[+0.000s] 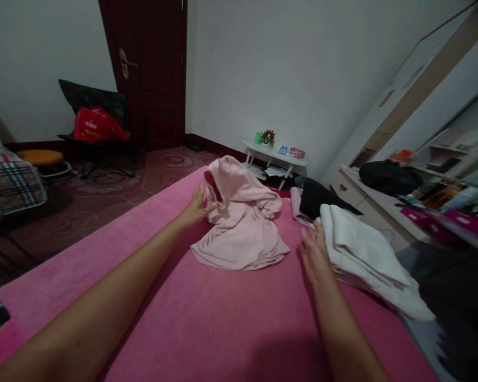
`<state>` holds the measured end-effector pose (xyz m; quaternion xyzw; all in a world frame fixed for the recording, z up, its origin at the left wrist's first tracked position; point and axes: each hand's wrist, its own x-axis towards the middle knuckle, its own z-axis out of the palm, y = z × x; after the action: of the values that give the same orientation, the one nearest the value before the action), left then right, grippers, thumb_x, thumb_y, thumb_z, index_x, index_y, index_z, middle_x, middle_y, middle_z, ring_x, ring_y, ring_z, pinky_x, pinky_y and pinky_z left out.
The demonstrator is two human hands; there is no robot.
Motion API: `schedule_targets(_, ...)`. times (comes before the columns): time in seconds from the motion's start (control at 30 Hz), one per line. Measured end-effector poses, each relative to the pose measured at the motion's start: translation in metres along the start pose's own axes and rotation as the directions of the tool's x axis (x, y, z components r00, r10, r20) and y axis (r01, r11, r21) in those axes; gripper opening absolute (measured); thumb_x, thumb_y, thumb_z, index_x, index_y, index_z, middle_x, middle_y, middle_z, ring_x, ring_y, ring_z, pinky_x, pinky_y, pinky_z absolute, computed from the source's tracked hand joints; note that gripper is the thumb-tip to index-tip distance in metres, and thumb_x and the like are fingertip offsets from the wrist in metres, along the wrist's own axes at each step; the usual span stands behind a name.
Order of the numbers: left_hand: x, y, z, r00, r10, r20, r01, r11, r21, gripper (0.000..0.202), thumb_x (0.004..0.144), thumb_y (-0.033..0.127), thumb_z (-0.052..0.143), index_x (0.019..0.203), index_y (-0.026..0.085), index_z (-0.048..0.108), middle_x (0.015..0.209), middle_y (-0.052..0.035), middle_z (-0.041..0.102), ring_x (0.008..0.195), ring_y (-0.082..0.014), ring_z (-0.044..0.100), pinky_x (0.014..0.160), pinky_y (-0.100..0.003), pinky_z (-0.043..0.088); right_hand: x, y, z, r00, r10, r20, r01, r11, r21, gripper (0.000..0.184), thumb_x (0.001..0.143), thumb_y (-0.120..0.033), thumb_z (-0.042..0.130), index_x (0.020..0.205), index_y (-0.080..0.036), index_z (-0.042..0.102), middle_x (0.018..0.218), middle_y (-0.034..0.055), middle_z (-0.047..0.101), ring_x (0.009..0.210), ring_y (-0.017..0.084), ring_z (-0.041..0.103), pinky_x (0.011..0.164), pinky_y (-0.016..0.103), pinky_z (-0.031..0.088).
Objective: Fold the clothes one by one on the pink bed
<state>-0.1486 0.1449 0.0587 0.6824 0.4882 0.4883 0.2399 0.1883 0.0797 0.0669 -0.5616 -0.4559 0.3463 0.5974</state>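
A light pink hooded garment lies loosely bunched in the middle of the pink bed cover. At its left edge is my left hand, thumb and fingers apart, with the thumb against the fabric beside the dark opening of the hood. My right hand is to the right of the garment and apart from it, fingers stretched out. Just beside its fingers is a stack of folded white cloth; I cannot tell whether they touch.
Dark folded clothes lie behind the white stack. A small white table holds a potted plant and a green cup. On the right stands a cluttered desk. To the left, a folding chair bears a red bag.
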Motion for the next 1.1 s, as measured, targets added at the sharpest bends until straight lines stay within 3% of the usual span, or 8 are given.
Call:
schedule_targets(0.13,-0.007,-0.026,0.005,0.996,-0.022,-0.086,0.041,0.974,0.225,0.059,0.077,0.034,0.061,0.133,0.017,0.048,0.138,-0.0128,0.046,0.134,-0.0292,0.036,0.112,-0.042,0.027,-0.009,0.035,0.016,0.971,-0.085,0.225,0.153,0.941,-0.303,0.070,0.076,-0.042,0.059,0.139,-0.018,0.040,0.143,0.0169,0.042,0.131,0.028,0.042,0.102,0.046,0.040)
schedule_targets(0.3,-0.016,-0.008,0.008,0.964,0.150,-0.221,-0.064,0.933,0.353,0.041,0.080,0.023,0.054,0.121,0.020,0.060,0.133,-0.0103,0.051,0.127,-0.0259,0.044,0.108,-0.038,0.033,-0.016,0.047,0.023,0.922,-0.243,0.302,0.377,0.747,-0.548,0.053,0.069,-0.016,0.053,0.121,-0.017,0.061,0.141,0.0127,0.046,0.135,0.025,0.038,0.111,0.044,0.030)
schedule_targets(0.5,-0.024,0.019,0.015,0.964,0.047,0.260,-0.150,0.909,0.389,0.027,0.084,0.030,0.050,0.099,0.024,0.071,0.091,-0.0059,0.070,0.086,-0.0235,0.062,0.079,-0.031,0.044,-0.007,0.049,0.001,0.866,-0.200,0.458,0.474,0.623,-0.623,0.060,0.058,0.002,0.039,0.104,-0.018,0.072,0.125,0.0080,0.063,0.120,0.020,0.056,0.105,0.039,0.041)
schedule_targets(0.6,-0.026,0.025,0.016,0.883,-0.014,0.469,-0.215,0.876,0.432,0.034,0.077,0.047,0.061,0.099,0.025,0.071,0.094,-0.0074,0.069,0.088,-0.0260,0.062,0.078,-0.031,0.044,-0.005,0.048,-0.003,0.856,-0.196,0.479,0.503,0.535,-0.679,0.061,0.063,0.003,0.039,0.112,-0.019,0.069,0.128,0.0084,0.061,0.121,0.019,0.054,0.105,0.038,0.040)
schedule_targets(0.73,-0.029,0.035,0.009,0.722,-0.040,0.691,-0.366,0.825,0.431,0.082,0.051,0.052,0.079,0.124,0.019,0.060,0.123,-0.0156,0.057,0.107,-0.0330,0.056,0.088,-0.035,0.044,-0.006,0.049,-0.002,0.845,-0.206,0.493,0.525,0.492,-0.694,0.045,0.078,-0.008,0.044,0.114,-0.019,0.069,0.130,0.0099,0.059,0.122,0.021,0.053,0.105,0.040,0.040)
schedule_targets(0.83,-0.034,0.048,0.007,0.673,-0.122,0.729,-0.406,0.764,0.502,0.090,0.043,0.040,0.084,0.126,0.019,0.058,0.129,-0.0168,0.054,0.110,-0.0345,0.054,0.089,-0.036,0.045,-0.008,0.049,0.000,0.839,-0.264,0.475,0.539,0.520,-0.663,0.038,0.080,-0.011,0.044,0.103,-0.020,0.072,0.131,0.0084,0.058,0.122,0.022,0.051,0.105,0.042,0.039)
schedule_targets(0.9,-0.037,0.055,0.011,0.668,-0.135,0.732,-0.432,0.730,0.529,0.071,0.050,0.032,0.080,0.119,0.021,0.062,0.121,-0.0137,0.059,0.106,-0.0316,0.057,0.086,-0.035,0.046,-0.010,0.044,0.003,0.813,-0.334,0.477,0.580,0.534,-0.615,0.035,0.079,-0.012,0.044,0.097,-0.020,0.073,0.135,0.0077,0.055,0.127,0.024,0.046,0.107,0.043,0.035)
schedule_targets(1.1,-0.030,0.063,0.011,0.741,-0.015,0.671,-0.383,0.811,0.442,0.025,0.063,0.005,0.052,0.077,0.018,0.068,0.081,-0.0051,0.069,0.078,-0.0193,0.062,0.070,-0.026,0.044,-0.016,0.000,0.007,0.762,-0.353,0.544,0.609,0.676,-0.414,0.030,0.085,-0.021,0.043,0.098,-0.021,0.070,0.125,0.0068,0.062,0.121,0.024,0.051,0.106,0.042,0.034)
